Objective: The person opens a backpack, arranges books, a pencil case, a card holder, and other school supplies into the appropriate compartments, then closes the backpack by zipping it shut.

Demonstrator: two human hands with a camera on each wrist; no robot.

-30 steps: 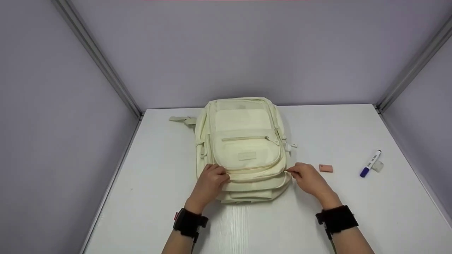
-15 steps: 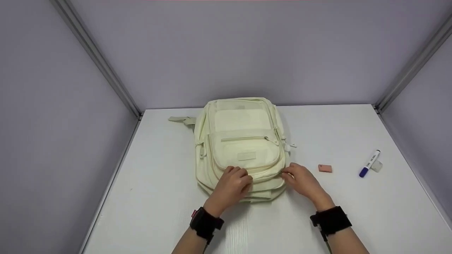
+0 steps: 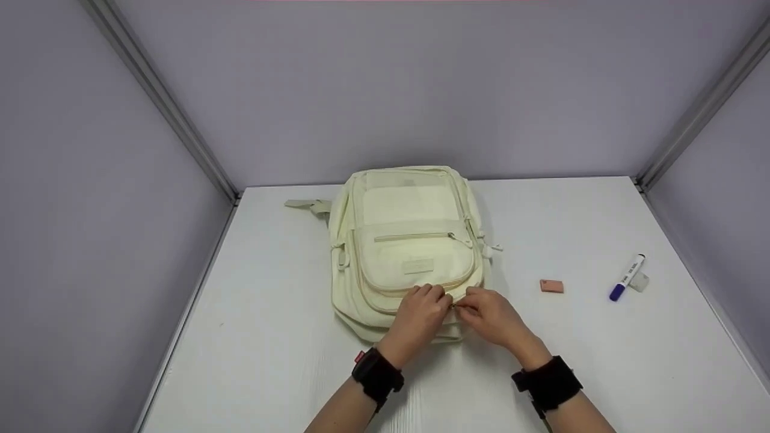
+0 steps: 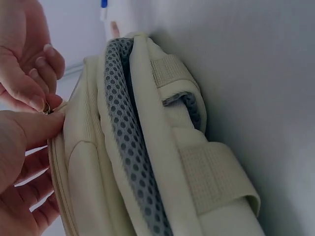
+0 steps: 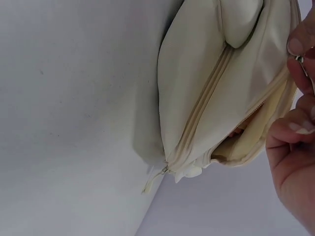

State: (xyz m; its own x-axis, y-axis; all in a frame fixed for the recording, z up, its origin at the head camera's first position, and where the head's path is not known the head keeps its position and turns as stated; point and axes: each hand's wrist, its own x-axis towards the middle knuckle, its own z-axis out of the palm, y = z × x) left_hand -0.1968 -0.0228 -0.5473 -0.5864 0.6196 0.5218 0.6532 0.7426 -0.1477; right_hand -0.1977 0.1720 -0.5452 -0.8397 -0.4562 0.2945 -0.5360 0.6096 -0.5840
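Note:
A cream backpack (image 3: 412,204) lies on the white table, its front panel facing up. My left hand (image 3: 421,313) pinches the fabric edge along the zipper at the backpack's near end. Right beside it, my right hand (image 3: 493,319) pinches a small metal zipper pull (image 5: 299,59) between thumb and forefinger. The fingertips of both hands meet around this pull in the left wrist view. Behind the slider, the front pocket (image 5: 253,128) gapes along its zipper in the right wrist view, and something reddish shows inside. The left hand covers part of the zipper line in the head view.
To the right of the backpack lies a small pink block (image 3: 551,286). Farther right, a white marker with a blue cap (image 3: 627,278) lies beside a small pale piece (image 3: 639,282). A strap (image 3: 307,205) sticks out at the backpack's upper left. Grey walls enclose the table's back and sides.
My right hand has moved left along the zipper from the backpack's right corner with the pull. My left hand has shifted right along the near edge, and the hands are now together.

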